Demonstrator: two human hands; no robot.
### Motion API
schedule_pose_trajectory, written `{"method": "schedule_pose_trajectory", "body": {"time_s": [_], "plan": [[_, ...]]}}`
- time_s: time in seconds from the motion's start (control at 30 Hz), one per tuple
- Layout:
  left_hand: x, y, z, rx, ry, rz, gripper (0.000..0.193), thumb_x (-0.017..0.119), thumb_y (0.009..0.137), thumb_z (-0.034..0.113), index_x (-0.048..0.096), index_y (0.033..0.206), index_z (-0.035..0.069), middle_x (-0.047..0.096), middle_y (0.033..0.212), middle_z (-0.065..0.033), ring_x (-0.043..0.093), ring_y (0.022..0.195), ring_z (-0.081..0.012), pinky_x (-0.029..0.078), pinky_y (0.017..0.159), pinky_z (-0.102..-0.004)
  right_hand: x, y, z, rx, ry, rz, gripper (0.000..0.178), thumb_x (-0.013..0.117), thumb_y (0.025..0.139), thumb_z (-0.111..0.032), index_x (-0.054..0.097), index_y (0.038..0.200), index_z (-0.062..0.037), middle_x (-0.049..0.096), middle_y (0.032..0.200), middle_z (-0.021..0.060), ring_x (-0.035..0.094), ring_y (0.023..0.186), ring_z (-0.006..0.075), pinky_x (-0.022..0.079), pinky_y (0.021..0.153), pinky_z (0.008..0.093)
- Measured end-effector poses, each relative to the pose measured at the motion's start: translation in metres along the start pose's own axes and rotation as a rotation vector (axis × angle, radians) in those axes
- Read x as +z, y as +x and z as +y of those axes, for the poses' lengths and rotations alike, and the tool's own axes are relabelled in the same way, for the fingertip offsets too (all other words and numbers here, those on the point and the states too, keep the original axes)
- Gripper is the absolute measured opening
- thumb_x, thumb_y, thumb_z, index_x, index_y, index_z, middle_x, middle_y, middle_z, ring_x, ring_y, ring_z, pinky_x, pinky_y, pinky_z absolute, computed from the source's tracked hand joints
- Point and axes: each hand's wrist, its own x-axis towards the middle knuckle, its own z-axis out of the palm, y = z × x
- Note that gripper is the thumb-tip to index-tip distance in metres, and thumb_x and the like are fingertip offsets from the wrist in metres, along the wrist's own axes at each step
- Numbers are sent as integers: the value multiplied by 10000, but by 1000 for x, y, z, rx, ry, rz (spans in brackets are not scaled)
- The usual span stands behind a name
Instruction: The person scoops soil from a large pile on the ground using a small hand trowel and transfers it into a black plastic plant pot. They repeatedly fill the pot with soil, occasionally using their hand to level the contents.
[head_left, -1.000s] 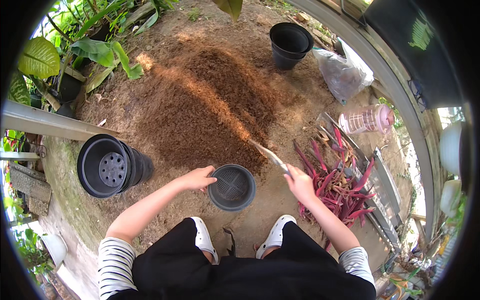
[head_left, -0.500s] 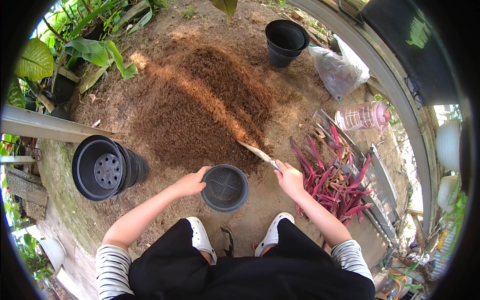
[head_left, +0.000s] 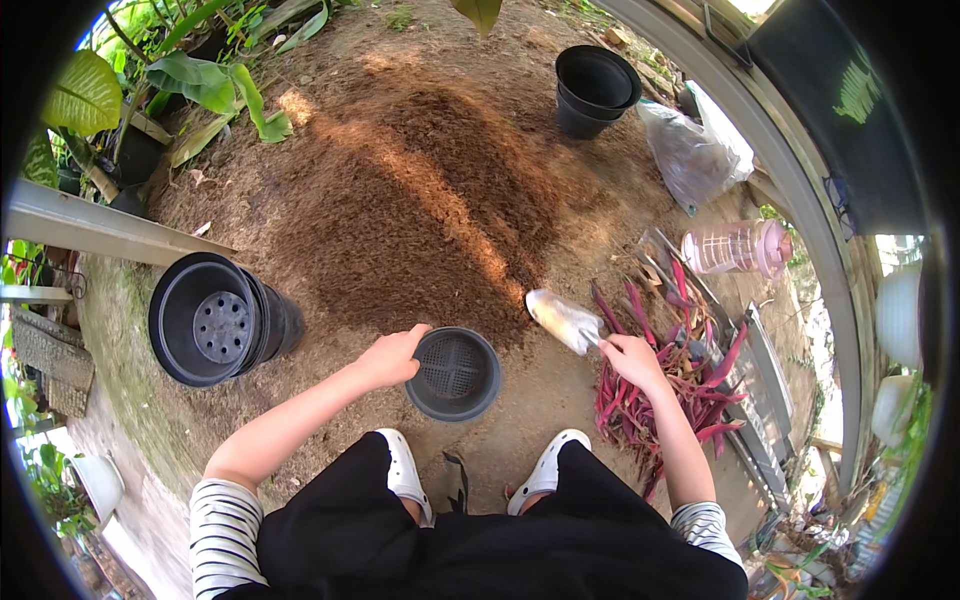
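A round black plastic pot with a mesh-like perforated bottom stands on the ground before my feet. My left hand grips its upper left rim. In my right hand is the handle of a metal hand trowel, whose blade points left toward the pile. The blade looks bare of soil. Beyond the pot rises a broad heap of brown, fibrous potting mix, its near edge almost reaching the pot.
Stacked black pots lie tilted at left. Another black pot stack stands far right, beside a plastic bag. A pink bottle lies near cut red-purple leaves on my right. Leafy plants edge the far left.
My right hand has moved right with the trowel, drawing its blade away from the heap's edge and turning it. My left hand stays on the pot's rim.
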Motion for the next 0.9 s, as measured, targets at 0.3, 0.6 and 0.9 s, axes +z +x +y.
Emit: {"method": "schedule_pose_trajectory", "body": {"time_s": [0.3, 0.6, 0.9], "plan": [[4, 5, -5, -23, -20, 40, 415, 438, 864, 110, 412, 1275, 60, 653, 863, -233, 640, 835, -392, 489, 777, -480, 78, 43, -33, -40, 290, -305, 438, 478, 968, -406, 630, 794, -34, 570, 561, 29, 555, 492, 131, 450, 511, 298], [10, -11, 8, -74, -280, 16, 428, 421, 840, 89, 355, 1257, 17, 654, 790, -236, 659, 708, -373, 511, 722, -485, 36, 34, -68, -46, 265, -222, 437, 530, 920, -425, 663, 997, -16, 640, 697, 124, 629, 658, 237, 486, 647, 364], [29, 2, -15, 63, 9, 262, 371, 444, 916, 130, 383, 1267, 31, 600, 1015, -264, 593, 937, -433, 483, 817, -502, -45, -19, -74, -172, 96, -245, 323, 632, 874, -308, 666, 1026, -25, 639, 704, 134, 591, 612, 182, 469, 615, 336]]}}
